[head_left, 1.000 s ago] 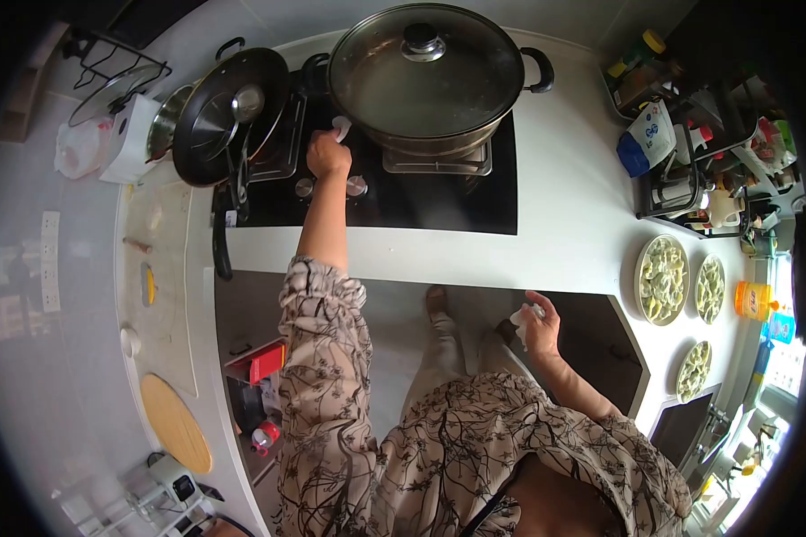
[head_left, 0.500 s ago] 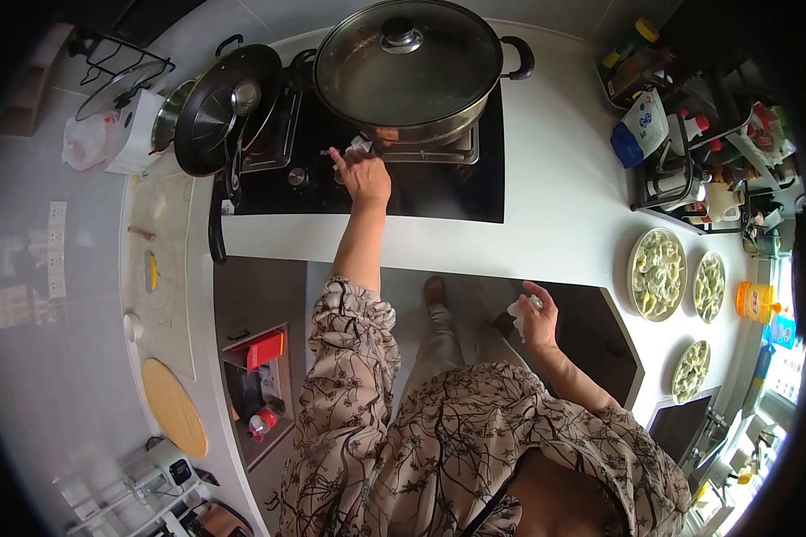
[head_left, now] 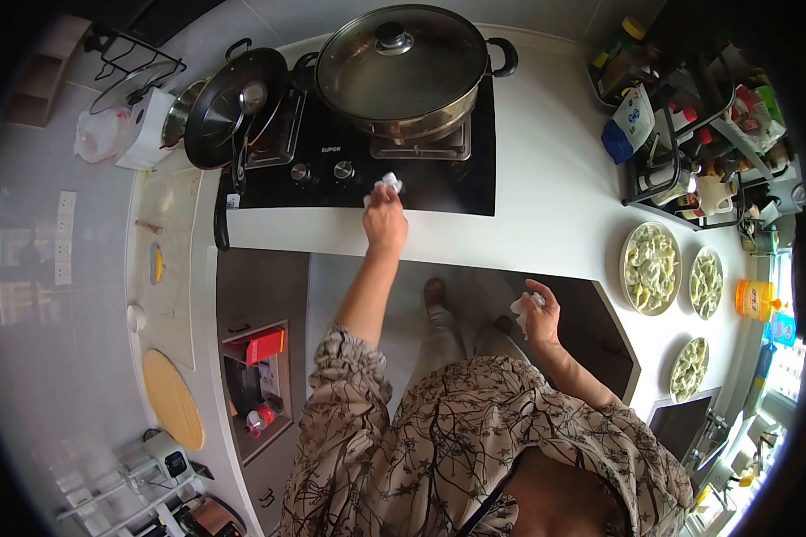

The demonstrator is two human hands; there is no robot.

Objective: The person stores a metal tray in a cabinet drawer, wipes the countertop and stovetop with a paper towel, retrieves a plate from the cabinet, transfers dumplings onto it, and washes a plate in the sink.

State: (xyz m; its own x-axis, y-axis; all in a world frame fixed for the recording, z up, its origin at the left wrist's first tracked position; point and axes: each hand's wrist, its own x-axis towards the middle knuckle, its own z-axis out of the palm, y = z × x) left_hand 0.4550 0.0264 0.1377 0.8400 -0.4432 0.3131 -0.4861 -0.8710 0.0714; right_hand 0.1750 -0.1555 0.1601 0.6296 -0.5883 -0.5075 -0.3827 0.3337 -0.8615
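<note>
My left hand is closed on a crumpled white tissue over the front edge of the black gas stove. Two control knobs, one of them a silver knob, lie just beyond and left of it. Behind stands a wide steel pot on the burner, under a glass lid that looks misted inside. Lower on the right, in front of the counter, my right hand grips another white tissue.
A black wok with a ladle in it sits on the left burner, its handle jutting past the counter edge. Several plates of dumplings stand on the right counter, near a crowded seasoning rack. A round wooden board lies at left.
My left hand has drawn back from below the pot to the stove's front edge, still with the tissue, uncovering the knob. My right hand has barely moved.
</note>
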